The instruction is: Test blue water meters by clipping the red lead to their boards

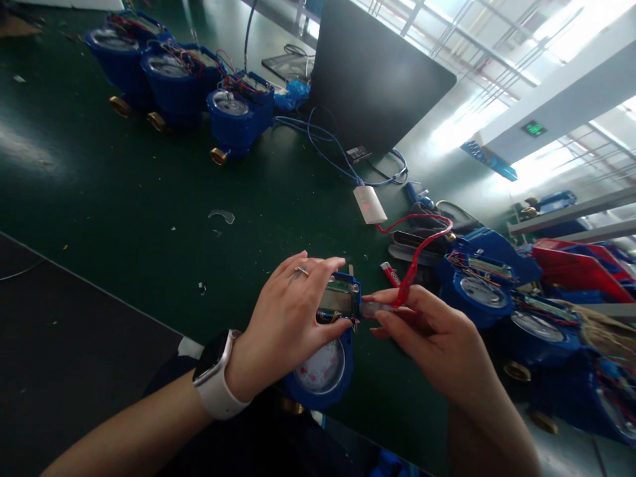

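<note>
A blue water meter [322, 371] with a round dial sits at the table's near edge, its electronics box [340, 298] exposing a green circuit board. My left hand [293, 305] grips that box between thumb and fingers. My right hand [422, 331] pinches a pale, see-through connector [372, 308] against the box's right side; whether its pins touch the board is too small to tell. From the connector a red cable [415, 265] loops up to a small white adapter box [370, 204] showing a red light.
Several more blue meters with loose wires stand at the back left [233, 119] and on the right [479, 291]. A dark monitor [377, 73] rises behind the adapter. Near my right hand lies a red-and-white small item [390, 273]. Plastic scraps [222, 216] dot the green table [124, 252].
</note>
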Action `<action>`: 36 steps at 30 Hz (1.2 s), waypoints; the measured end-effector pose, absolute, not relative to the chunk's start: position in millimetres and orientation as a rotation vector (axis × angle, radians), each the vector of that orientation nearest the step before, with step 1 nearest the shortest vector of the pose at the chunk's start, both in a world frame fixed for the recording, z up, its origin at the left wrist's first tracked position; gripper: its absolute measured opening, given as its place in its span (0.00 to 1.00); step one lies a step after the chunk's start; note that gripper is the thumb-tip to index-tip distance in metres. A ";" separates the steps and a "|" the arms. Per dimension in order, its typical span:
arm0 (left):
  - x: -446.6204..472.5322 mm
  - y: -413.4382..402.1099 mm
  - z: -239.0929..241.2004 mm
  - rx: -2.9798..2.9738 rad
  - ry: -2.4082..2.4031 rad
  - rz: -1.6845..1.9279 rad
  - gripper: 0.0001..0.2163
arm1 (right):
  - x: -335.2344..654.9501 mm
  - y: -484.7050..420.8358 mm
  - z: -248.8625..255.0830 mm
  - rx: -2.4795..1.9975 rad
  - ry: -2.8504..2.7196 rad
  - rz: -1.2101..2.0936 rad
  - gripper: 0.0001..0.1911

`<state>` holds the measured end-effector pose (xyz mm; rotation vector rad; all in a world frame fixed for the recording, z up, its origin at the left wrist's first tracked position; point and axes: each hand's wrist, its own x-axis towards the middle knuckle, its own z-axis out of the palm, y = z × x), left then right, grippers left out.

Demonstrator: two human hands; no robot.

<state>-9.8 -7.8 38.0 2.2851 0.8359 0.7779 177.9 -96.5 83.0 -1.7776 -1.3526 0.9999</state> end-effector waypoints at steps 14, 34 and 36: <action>-10.2 -9.3 38.1 2.272 0.822 0.767 0.29 | 185.9 -91.0 90.5 -1.786 -1.511 0.872 0.05; -9.7 -9.0 36.8 2.273 0.823 0.782 0.30 | 183.8 -88.2 89.7 -1.840 -1.478 0.962 0.05; -9.6 -8.6 36.8 2.273 0.820 0.792 0.30 | 182.6 -87.7 90.4 -1.840 -1.476 0.955 0.05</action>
